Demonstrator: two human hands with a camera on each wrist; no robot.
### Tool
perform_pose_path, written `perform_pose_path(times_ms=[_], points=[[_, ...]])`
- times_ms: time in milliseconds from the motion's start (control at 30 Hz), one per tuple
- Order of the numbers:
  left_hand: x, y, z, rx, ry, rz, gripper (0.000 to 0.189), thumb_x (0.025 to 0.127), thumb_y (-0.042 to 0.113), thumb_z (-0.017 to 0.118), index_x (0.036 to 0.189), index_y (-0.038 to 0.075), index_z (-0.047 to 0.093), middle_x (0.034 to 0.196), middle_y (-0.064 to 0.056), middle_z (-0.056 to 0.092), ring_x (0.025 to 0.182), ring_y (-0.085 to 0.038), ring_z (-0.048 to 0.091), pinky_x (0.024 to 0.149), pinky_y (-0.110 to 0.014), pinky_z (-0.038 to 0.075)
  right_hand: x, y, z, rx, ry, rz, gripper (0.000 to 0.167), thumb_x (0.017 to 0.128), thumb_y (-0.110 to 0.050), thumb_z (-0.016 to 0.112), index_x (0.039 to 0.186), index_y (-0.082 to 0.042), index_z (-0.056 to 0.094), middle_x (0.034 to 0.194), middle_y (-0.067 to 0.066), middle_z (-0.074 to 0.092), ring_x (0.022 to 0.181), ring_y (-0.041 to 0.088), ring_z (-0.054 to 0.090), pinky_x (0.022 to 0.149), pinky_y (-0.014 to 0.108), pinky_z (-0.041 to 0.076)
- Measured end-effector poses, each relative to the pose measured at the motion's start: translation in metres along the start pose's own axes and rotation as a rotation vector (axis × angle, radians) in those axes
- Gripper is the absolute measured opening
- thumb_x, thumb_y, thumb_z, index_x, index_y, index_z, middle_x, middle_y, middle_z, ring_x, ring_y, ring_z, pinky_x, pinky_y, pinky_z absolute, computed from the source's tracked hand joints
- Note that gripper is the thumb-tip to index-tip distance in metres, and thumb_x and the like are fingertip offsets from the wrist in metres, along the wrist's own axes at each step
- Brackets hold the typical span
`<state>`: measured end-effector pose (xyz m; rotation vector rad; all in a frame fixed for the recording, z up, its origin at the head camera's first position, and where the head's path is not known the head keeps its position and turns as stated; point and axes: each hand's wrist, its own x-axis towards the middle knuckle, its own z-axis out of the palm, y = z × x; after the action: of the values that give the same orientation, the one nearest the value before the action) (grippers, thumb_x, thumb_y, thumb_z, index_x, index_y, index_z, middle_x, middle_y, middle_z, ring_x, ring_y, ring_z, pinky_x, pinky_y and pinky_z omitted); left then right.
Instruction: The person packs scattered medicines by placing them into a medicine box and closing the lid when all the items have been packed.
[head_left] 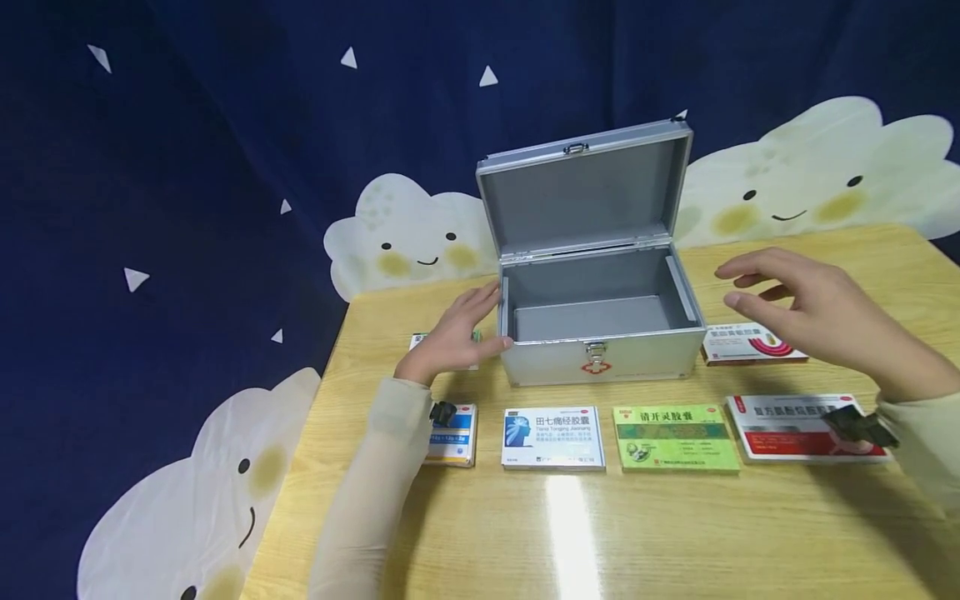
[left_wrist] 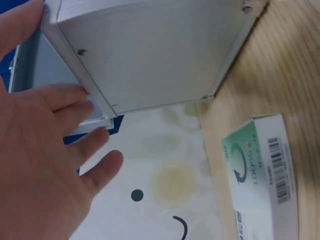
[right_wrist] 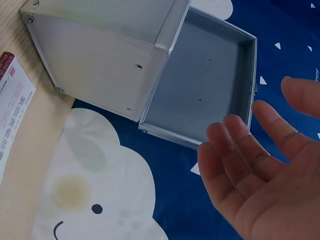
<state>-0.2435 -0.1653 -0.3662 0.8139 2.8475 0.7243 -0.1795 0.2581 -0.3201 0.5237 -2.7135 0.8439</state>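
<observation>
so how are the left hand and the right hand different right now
Contact: the left hand touches the left side of the silver first-aid case, while the right hand hovers off its right side, touching nothing.
Fingers: the left hand's are fairly straight; the right hand's curve loosely.
Shared: both are bare, come out of pale sleeves and hold nothing.

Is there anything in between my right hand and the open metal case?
Nothing visible blocks your right hand from the metal case; the nearby medicine box lies lower, on the table beside the case.
</observation>
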Motion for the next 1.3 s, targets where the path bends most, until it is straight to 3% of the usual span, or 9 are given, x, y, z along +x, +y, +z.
perform_pose_path(times_ms=[267,400,433,533,667,1000,1300], points=[[0.005,-0.006,-0.001,0.021,0.032,-0.005,0.079,0.089,0.052,0.061,0.155,0.018,0.034,0.165,0.008,0.026,0.157,-0.025,0.009,0.122,-0.063,0.011,0.0,0.022,0.001,-0.039,-0.011,0.016,0.031,0.094,-0.02,0.067,0.123,-0.008,0.065,0.122,0.015,0.065,0.091,-0.027,0.035,0.07,-0.002,0.035],[0.006,-0.007,-0.002,0.014,0.025,-0.016,0.081,0.088,0.054,0.063,0.156,0.02,0.034,0.165,0.01,0.026,0.156,-0.026,0.012,0.123,-0.061,0.011,0.002,0.04,0.002,-0.083,-0.038,0.069,0.033,0.096,-0.025,0.065,0.124,-0.007,0.064,0.123,0.017,0.064,0.093,-0.017,0.044,0.068,0.01,0.046],[0.006,-0.006,-0.002,0.013,0.022,-0.02,0.081,0.088,0.054,0.063,0.156,0.02,0.034,0.165,0.01,0.026,0.156,-0.027,0.012,0.123,-0.061,0.011,0.002,0.044,0.002,-0.086,-0.045,0.083,0.034,0.096,-0.026,0.064,0.124,-0.007,0.064,0.123,0.018,0.064,0.095,-0.009,0.05,0.068,0.013,0.048],[0.006,-0.005,-0.005,0.011,0.021,-0.029,0.081,0.087,0.052,0.065,0.155,0.019,0.036,0.165,0.009,0.027,0.156,-0.026,0.011,0.124,-0.059,0.01,0.005,0.055,0.004,-0.068,-0.077,0.128,0.039,0.099,-0.028,0.06,0.128,-0.003,0.061,0.126,0.024,0.06,0.106,0.023,0.059,0.078,0.04,0.057],[0.008,-0.002,-0.008,0.021,0.018,-0.035,0.08,0.087,0.051,0.067,0.154,0.018,0.038,0.164,0.008,0.029,0.156,-0.027,0.012,0.123,-0.059,0.01,0.008,0.067,0.006,-0.041,-0.123,0.197,0.046,0.101,-0.033,0.054,0.132,0.002,0.055,0.131,0.03,0.054,0.113,0.046,0.053,0.088,0.067,0.046],[0.008,-0.005,-0.008,-0.034,-0.022,-0.076,0.083,0.086,0.052,0.068,0.156,0.024,0.034,0.166,0.011,0.023,0.154,-0.028,0.017,0.122,-0.06,0.015,0.011,0.085,0.007,-0.07,-0.236,0.266,0.057,0.101,-0.042,0.05,0.136,0.003,0.049,0.135,0.033,0.048,0.117,0.051,0.048,0.09,0.069,0.043],[0.006,-0.005,-0.006,-0.099,-0.027,-0.077,0.084,0.085,0.049,0.071,0.155,0.023,0.034,0.165,0.012,0.024,0.154,-0.028,0.02,0.123,-0.058,0.017,0.017,0.101,0.012,-0.117,-0.358,0.244,0.055,0.098,-0.031,0.059,0.138,0.005,0.048,0.138,0.034,0.046,0.122,0.052,0.044,0.094,0.07,0.039]])
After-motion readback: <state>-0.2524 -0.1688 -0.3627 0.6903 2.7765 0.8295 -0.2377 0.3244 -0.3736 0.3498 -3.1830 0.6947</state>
